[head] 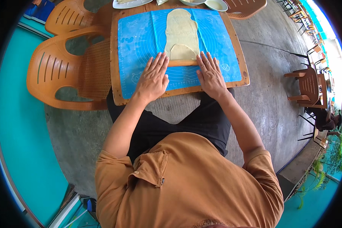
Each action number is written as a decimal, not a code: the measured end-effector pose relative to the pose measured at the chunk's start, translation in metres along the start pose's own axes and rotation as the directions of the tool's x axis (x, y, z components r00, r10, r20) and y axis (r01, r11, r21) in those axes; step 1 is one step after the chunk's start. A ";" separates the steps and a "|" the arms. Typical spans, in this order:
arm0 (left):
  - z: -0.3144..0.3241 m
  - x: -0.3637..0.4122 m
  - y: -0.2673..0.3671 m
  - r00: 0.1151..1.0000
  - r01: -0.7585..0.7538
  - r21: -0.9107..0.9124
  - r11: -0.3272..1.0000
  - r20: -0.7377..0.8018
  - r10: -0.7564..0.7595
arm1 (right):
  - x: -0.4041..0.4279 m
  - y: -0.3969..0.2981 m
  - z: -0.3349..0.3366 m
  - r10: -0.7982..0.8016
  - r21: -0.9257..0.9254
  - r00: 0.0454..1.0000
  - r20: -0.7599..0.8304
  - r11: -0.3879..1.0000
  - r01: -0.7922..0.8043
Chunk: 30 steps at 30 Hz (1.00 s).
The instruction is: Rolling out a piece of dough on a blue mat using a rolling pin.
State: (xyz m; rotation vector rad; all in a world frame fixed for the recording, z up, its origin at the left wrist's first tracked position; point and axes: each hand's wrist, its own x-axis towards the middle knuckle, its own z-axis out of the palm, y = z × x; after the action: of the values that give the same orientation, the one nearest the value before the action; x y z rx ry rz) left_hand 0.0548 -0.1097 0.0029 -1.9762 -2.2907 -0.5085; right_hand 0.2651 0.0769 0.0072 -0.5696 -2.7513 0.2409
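Observation:
A long sheet of pale dough (181, 28) lies on a blue printed baking mat (136, 54). Its near end is folded back over itself, beside a wooden rolling pin (182, 63) that lies crosswise. My left hand (154, 75) rests flat over the pin's left end, fingers stretched out forward. On the pin's right end lies my right hand (211, 72), also flat with the fingers extended. Neither hand is wrapped around the pin. The mat covers most of a wooden table (242, 62).
At the table's far edge stand a white plate (131, 3), a bowl (192, 2) and a small dish of pale liquid (216, 5). Orange plastic chairs (54, 65) flank the left side; another chair (245, 7) is at the far right. A person (326, 118) sits far off.

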 end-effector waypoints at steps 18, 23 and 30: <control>-0.008 0.034 -0.014 0.984 -0.039 -0.053 0.998 -0.175 0.029 | 0.021 0.025 -0.003 -0.049 0.127 0.981 -0.189 0.989 0.074; 0.022 0.035 -0.012 0.993 0.044 0.117 0.992 -0.116 -0.031 | 0.024 0.020 0.016 -0.031 -0.025 0.989 -0.147 0.999 0.028; 0.024 0.086 -0.033 0.970 0.196 0.080 0.977 0.128 -0.205 | 0.076 0.043 0.022 0.066 -0.005 0.996 0.055 0.998 -0.066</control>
State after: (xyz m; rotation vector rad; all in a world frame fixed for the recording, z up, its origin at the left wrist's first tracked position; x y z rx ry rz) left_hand 0.0122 -0.0251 -0.0034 -1.8118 -2.5703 -0.3131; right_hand 0.2073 0.1449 -0.0019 -0.6655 -2.7892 0.2710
